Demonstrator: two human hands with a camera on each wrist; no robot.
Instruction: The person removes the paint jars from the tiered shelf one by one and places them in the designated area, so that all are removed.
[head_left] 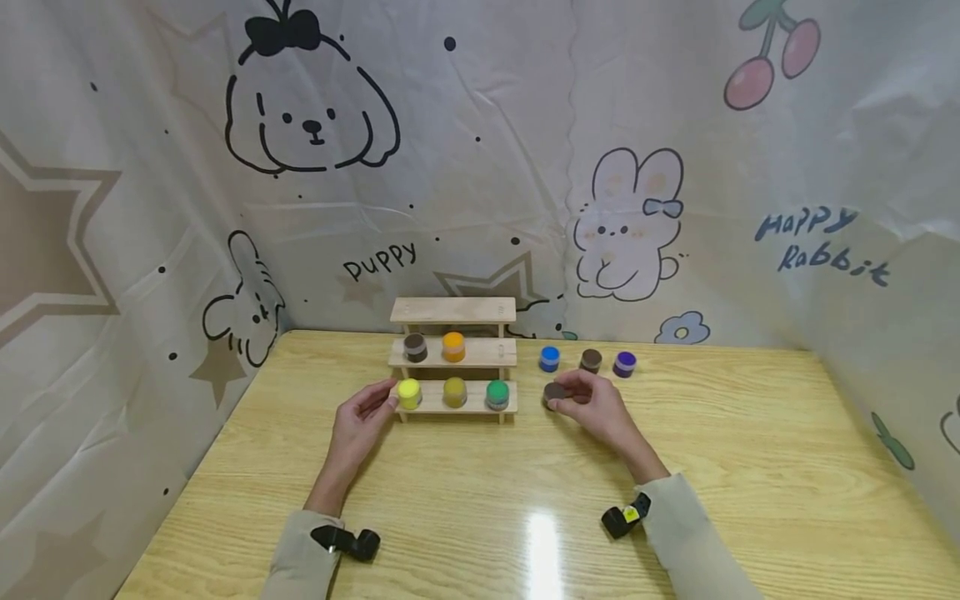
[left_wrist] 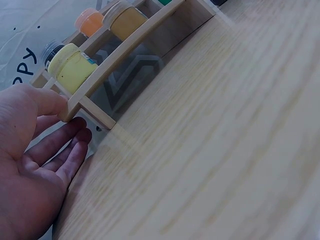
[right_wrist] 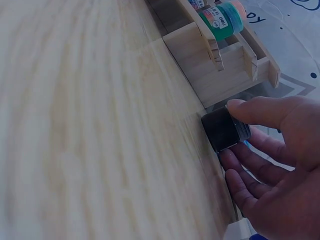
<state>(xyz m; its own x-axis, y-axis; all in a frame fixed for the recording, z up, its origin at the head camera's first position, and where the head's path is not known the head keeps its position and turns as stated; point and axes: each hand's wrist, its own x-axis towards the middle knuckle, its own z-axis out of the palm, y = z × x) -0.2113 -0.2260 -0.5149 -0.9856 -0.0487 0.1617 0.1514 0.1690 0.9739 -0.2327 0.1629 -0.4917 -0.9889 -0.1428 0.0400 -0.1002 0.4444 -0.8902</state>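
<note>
A three-step wooden rack (head_left: 453, 310) stands toward the back of the table. My left hand (head_left: 363, 422) grips the left end of its lowest step, thumb against the front corner. Beside that thumb sits a yellow paint jar (head_left: 408, 393); an ochre paint jar (head_left: 454, 392) and a green paint jar (head_left: 497, 395) share the step. On the middle step are a dark brown paint jar (head_left: 415, 347) and an orange paint jar (head_left: 453, 347). Right of the rack, my right hand (head_left: 600, 408) pinches a dark paint jar (right_wrist: 223, 129) between thumb and fingers, at the tabletop.
Behind my right hand, a blue paint jar (head_left: 550, 359), a brown paint jar (head_left: 591, 361) and a purple paint jar (head_left: 625, 364) stand in a row on the wooden table (head_left: 465, 517). A printed curtain (head_left: 480, 183) hangs along the table's back and sides.
</note>
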